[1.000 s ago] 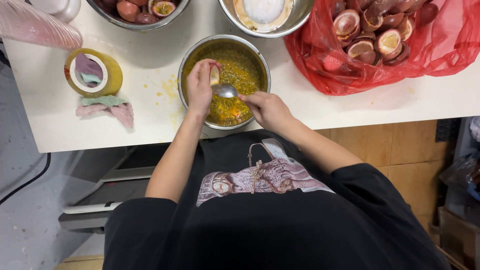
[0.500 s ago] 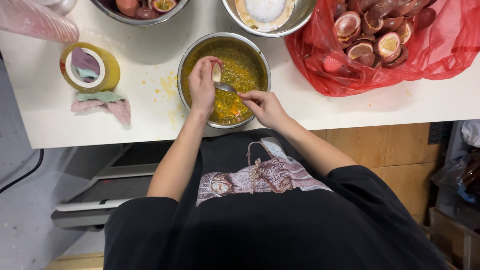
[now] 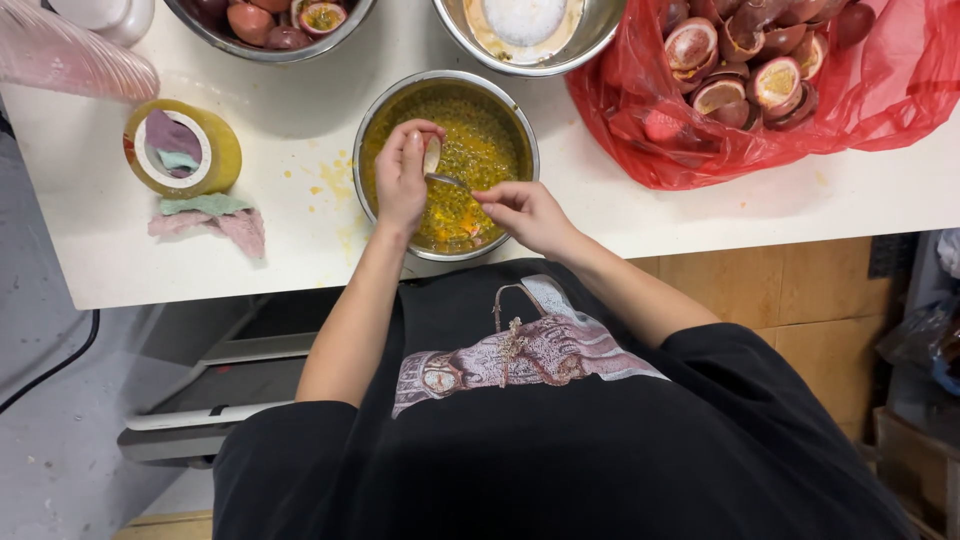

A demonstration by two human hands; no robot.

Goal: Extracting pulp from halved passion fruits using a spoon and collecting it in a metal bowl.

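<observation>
My left hand [image 3: 402,178] holds a halved passion fruit shell [image 3: 432,153] over a steel bowl [image 3: 377,115] full of yellow pulp and seeds. My right hand [image 3: 520,211] grips a metal spoon [image 3: 447,181] whose tip reaches into the shell. Both hands hover above the near half of the bowl, close to the table's front edge.
A red plastic bag [image 3: 640,150] of scooped-out fruit shells lies at the right. At the back stand a bowl of whole and cut fruit [image 3: 265,20] and another steel bowl [image 3: 520,30]. A yellow tape roll [image 3: 183,148] and crumpled cloth [image 3: 205,215] sit left on the white table [image 3: 300,250].
My right hand has moved a little to the left with the spoon, bringing its tip up into the shell. My left hand stays over the bowl.
</observation>
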